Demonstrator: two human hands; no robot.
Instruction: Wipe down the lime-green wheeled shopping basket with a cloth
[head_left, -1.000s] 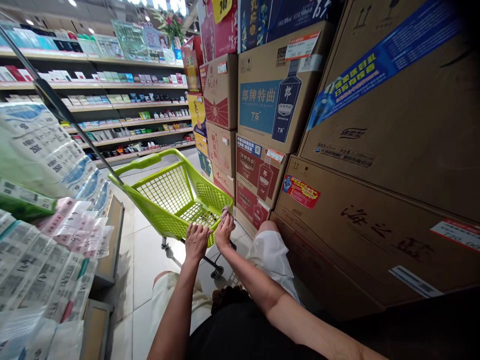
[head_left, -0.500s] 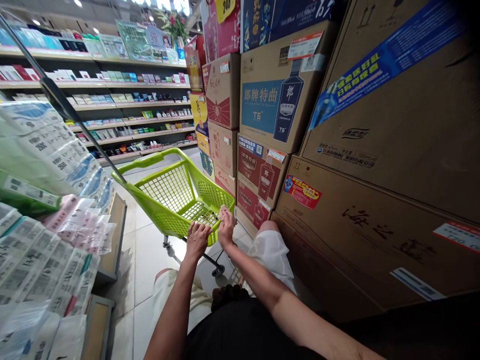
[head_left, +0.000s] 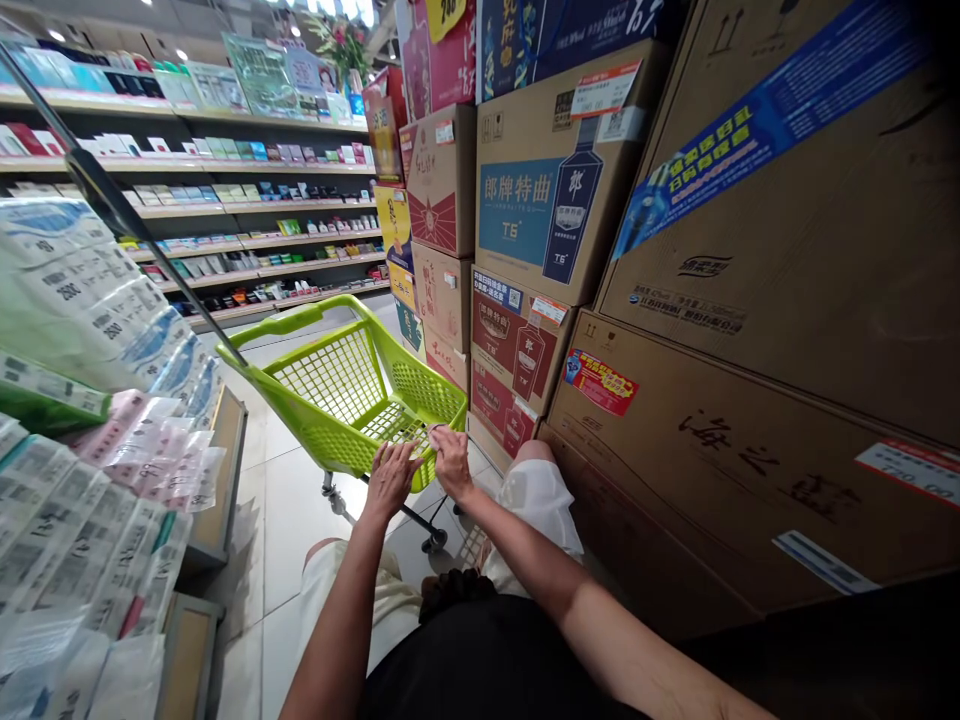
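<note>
A lime-green plastic shopping cart (head_left: pixel 330 375) stands in front of me, its lattice basket holding nothing that I can see. My left hand (head_left: pixel 392 480) is closed over the cart's near rim, fingers bent across the edge. Close beside it on the right, my right hand (head_left: pixel 452 462) has its fingers curled inward at the near corner of the basket. Whether those fingers grip the rim or something small is hidden. Below the basket, a dark caster wheel (head_left: pixel 433 541) rests on the tiled floor.
Stacked cardboard liquor cartons (head_left: pixel 551 200) form a wall close on my right. Plastic-wrapped paper packs (head_left: pixel 90 480) lie on a low display stand (head_left: pixel 217 470) at left. A dark pole (head_left: pixel 161 255) slants down to the cart's left end. Shelves of small boxed goods (head_left: pixel 247 210) stand behind.
My right hand has shifted slightly down and left along the cart's corner, its fingers now curled toward the left hand. My left hand stays on the rim. The view has shifted slightly.
</note>
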